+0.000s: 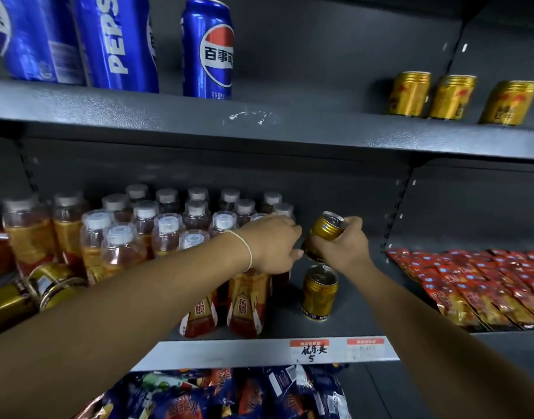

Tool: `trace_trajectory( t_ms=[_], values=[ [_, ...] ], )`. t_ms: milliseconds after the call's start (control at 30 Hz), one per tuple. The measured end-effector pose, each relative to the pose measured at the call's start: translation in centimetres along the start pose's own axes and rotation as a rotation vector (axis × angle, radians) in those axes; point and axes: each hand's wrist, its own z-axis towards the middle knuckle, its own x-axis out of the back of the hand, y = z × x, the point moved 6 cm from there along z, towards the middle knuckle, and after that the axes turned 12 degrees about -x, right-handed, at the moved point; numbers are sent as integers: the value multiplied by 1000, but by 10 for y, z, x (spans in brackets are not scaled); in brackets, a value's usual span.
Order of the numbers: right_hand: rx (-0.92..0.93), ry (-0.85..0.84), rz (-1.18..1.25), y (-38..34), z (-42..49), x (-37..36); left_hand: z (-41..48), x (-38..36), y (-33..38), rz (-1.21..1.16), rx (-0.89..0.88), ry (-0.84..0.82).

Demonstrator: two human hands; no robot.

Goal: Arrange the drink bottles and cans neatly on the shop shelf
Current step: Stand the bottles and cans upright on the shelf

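**A:** Right hand first, quick.

**B:** We log the right hand (341, 252) gripping a small gold metal can (323, 234), fingers and thumb curled round its body. The can is tilted, its pull-tab top toward 1 o'clock, and is held clear above the dark grey metal middle shelf (285, 322).

**A:** Left?

**B:** We put the left hand (271, 246) at 9 o'clock of that can, palm down over the clear plastic bottles of orange drink with white caps (144, 225). The thumb tip lies just beside the can's lower end. The fingertips are hidden, so we cannot tell whether it holds anything. A thin white cord bracelet (247, 247) circles the wrist.

**A:** Other cans?

**B:** We see a second gold can (320, 293) upright on the same shelf, at 6 o'clock of the held one and near the bottle block's right edge. Gold cans lying on their sides (45, 285) sit at 9 o'clock of the view, blurred.

On the dark grey upper shelf (320, 128) we note tall blue Pepsi cans (206, 49) at 11 o'clock. Three upright gold cans (450, 96) stand at 2 o'clock, apart from each other.

**A:** Rest?

**B:** We tag red foil packets (486, 288) at 3 o'clock. Paper price labels (309, 347) are on the middle shelf's front edge, with mixed snack packets (229, 394) at 6 o'clock below.
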Motion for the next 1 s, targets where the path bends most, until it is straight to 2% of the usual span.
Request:
trace_trajectory(
  t_ms=[133, 400, 700, 767, 867, 933, 1000],
  values=[
    [-39, 13, -43, 4, 10, -10, 1, -2, -1, 0, 4, 19],
    [-208, -177, -271, 30, 21, -43, 2, -5, -4, 58, -2, 29],
    [-265, -204, -363, 38, 23, -46, 4, -9, -8, 44, 9, 34],
    [-227, -247, -447, 34, 24, -47, 4, -8, -8, 37, 17, 46],
    [-43, -264, -520, 16, 24, -49, 2, -4, -10, 0, 53, 116],
    [126, -238, -486, -7, 19, -51, -2, -1, -12, 5, 122, 155],
    [254, -285, -405, -30, 10, -56, -5, -1, -13, 41, 207, 149]
  ],
)
